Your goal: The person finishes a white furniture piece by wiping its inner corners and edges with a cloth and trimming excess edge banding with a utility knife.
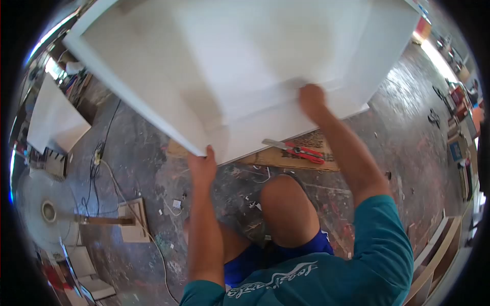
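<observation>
A large white open-fronted cabinet box [265, 46] stands tilted before me, its hollow side facing me. My left hand [202, 166] grips the box's lower left corner, with the thumb up along the edge. Inside the box, my right hand [311, 102] is closed in a fist close to the inner seam above the lower panel. Whatever its fingers hold, if anything, is hidden. Under the box's near edge lies a piece of cardboard [255, 159]. On it rests a red-handled tool [304, 153] with a flat metal blade.
A standing fan [48, 211] with a wooden base [133, 220] is on the left, a cable [120, 191] running past it. A white panel [56, 120] leans at the far left. Wooden boards [436, 250] lie at the right. Small scraps dot the stained floor [138, 168].
</observation>
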### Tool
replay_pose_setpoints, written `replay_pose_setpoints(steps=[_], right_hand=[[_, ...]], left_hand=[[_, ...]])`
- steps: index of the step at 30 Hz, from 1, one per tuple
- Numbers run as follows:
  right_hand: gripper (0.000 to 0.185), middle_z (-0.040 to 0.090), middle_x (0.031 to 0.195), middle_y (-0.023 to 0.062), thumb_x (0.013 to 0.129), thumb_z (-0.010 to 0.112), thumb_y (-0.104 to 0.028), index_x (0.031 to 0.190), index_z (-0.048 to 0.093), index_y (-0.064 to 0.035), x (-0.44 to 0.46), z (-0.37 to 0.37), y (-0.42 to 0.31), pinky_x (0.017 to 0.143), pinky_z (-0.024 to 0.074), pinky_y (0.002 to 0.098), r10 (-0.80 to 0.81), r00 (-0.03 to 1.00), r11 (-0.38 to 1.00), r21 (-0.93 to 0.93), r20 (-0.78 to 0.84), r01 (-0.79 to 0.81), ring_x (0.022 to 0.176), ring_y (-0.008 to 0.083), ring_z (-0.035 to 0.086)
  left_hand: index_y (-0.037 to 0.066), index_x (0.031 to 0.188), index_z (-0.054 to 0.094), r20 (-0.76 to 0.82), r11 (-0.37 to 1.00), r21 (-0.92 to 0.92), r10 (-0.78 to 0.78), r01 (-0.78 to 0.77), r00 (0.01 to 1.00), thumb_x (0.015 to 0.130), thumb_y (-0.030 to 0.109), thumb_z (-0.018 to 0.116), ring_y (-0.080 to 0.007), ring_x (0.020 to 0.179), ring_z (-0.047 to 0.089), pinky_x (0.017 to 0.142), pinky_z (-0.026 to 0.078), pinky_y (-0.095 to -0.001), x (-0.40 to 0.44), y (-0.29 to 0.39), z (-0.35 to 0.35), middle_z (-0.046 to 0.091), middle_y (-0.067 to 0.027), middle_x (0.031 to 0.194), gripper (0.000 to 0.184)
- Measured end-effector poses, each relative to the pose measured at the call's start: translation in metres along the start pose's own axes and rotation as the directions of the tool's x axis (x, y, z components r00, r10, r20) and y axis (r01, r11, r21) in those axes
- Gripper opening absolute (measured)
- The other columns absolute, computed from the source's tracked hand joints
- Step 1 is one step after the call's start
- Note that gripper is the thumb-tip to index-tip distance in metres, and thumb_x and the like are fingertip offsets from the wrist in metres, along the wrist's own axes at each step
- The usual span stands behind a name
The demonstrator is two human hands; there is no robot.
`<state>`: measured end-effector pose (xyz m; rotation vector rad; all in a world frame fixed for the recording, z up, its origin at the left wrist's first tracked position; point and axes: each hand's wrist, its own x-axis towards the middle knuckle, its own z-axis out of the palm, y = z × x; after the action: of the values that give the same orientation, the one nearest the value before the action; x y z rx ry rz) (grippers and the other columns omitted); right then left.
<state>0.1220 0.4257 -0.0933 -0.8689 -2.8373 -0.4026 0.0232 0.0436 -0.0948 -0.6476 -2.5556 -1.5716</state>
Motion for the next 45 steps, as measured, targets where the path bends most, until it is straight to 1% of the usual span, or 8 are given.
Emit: replay_pose_setpoints(steps=[3, 9, 15, 24, 28, 32, 35, 45], right_hand=[[0.022, 0.072, 0.09, 0.0117, 0.088, 0.058, -0.018, 0.092, 0.077, -0.0084, -0.021, -0.036, -0.068, 0.068, 0.0589, 0.0357, -0.201, 0.978, 0.972, -0.11, 0.053, 0.206, 0.09, 0.0261, 0.071], [0.023, 0.066, 0.111, 0.0147, 0.088, 0.056, -0.015, 0.092, 0.077, -0.0075, -0.02, -0.02, 0.003, 0.073, 0.0578, 0.0409, -0.003, 0.996, 1.0, -0.011, 0.086, 0.004, 0.093, 0.0275, 0.07], [0.023, 0.072, 0.105, 0.0139, 0.089, 0.056, -0.019, 0.095, 0.075, -0.0084, 0.008, 0.018, 0.137, 0.082, 0.0579, 0.0436, 0.239, 0.963, 0.97, -0.067, 0.123, -0.233, 0.097, 0.0305, 0.071], [0.017, 0.068, 0.098, 0.0168, 0.087, 0.057, -0.017, 0.093, 0.068, -0.006, 0.004, 0.065, 0.17, 0.08, 0.0561, 0.045, -0.037, 0.999, 0.982, -0.184, 0.029, 0.042, 0.093, 0.0328, 0.068], [0.017, 0.068, 0.096, 0.0186, 0.088, 0.055, -0.015, 0.096, 0.063, -0.0026, 0.002, 0.034, 0.09, 0.084, 0.0538, 0.0465, -0.057, 0.998, 0.998, -0.011, 0.001, 0.057, 0.095, 0.0351, 0.066], [0.049, 0.064, 0.118, 0.0239, 0.091, 0.055, -0.011, 0.137, 0.048, 0.0024, 0.001, 0.035, -0.029, 0.094, 0.05, 0.0472, -0.282, 0.958, 0.949, 0.138, -0.043, 0.285, 0.105, 0.0395, 0.063], [0.048, 0.065, 0.117, 0.0239, 0.089, 0.052, -0.004, 0.136, 0.05, 0.0017, -0.015, -0.027, -0.13, 0.092, 0.0501, 0.0479, -0.336, 0.942, 0.908, 0.264, -0.004, 0.325, 0.107, 0.0413, 0.062], [0.042, 0.059, 0.135, 0.0185, 0.101, 0.047, -0.027, 0.136, 0.055, -0.0056, -0.013, -0.088, -0.242, 0.102, 0.0431, 0.044, -0.739, 0.657, 0.541, 0.448, -0.15, 0.712, 0.125, 0.0355, 0.055]], left_hand=[[-0.008, 0.123, 0.057, 0.127, 0.983, -0.01, -0.182, 0.184, 0.975, 0.093, 0.014, 0.064, -0.0331, 0.111, 0.063, 0.096, 0.046, -0.0398, 0.001, 0.012, -0.006, 0.065, -0.0213, 0.119, 0.038], [-0.009, 0.108, 0.06, 0.026, 0.993, -0.115, -0.017, 0.02, 1.0, 0.093, 0.008, 0.06, -0.0229, 0.091, 0.064, 0.083, 0.05, -0.0361, 0.0, 0.002, 0.001, 0.067, -0.0144, 0.099, 0.023], [-0.009, 0.108, 0.06, 0.087, 0.996, -0.015, 0.093, -0.092, 0.992, 0.093, 0.009, 0.06, -0.0285, 0.091, 0.066, 0.083, 0.05, -0.0391, 0.0, 0.003, -0.004, 0.068, -0.0183, 0.097, 0.023], [-0.003, 0.13, 0.049, 0.166, 0.999, -0.04, 0.027, -0.021, 0.986, 0.086, 0.002, 0.059, -0.0437, 0.111, 0.06, 0.095, 0.047, -0.0451, 0.006, -0.005, -0.009, 0.061, -0.0275, 0.117, 0.046], [0.005, 0.153, 0.026, 0.166, 0.993, -0.109, 0.069, -0.051, 0.984, 0.081, 0.0, 0.061, -0.0436, 0.126, 0.051, 0.106, 0.041, -0.047, 0.009, -0.018, -0.002, 0.051, -0.0291, 0.137, 0.08], [0.014, 0.157, 0.02, 0.046, 0.995, -0.055, 0.087, -0.084, 0.995, 0.076, 0.004, 0.068, -0.0503, 0.116, 0.055, 0.103, 0.044, -0.0513, 0.005, -0.015, -0.002, 0.057, -0.0331, 0.126, 0.095], [0.01, 0.159, 0.008, 0.095, 0.979, -0.17, 0.133, -0.116, 0.987, 0.077, 0.002, 0.068, -0.047, 0.128, 0.048, 0.108, 0.041, -0.0481, 0.003, -0.001, -0.015, 0.032, -0.0307, 0.152, 0.102], [0.003, 0.157, 0.003, 0.128, 0.955, -0.17, 0.268, -0.245, 0.955, 0.073, -0.003, 0.066, -0.0463, 0.133, 0.043, 0.111, 0.038, -0.0472, 0.004, -0.012, -0.03, 0.03, -0.0299, 0.153, 0.105]])
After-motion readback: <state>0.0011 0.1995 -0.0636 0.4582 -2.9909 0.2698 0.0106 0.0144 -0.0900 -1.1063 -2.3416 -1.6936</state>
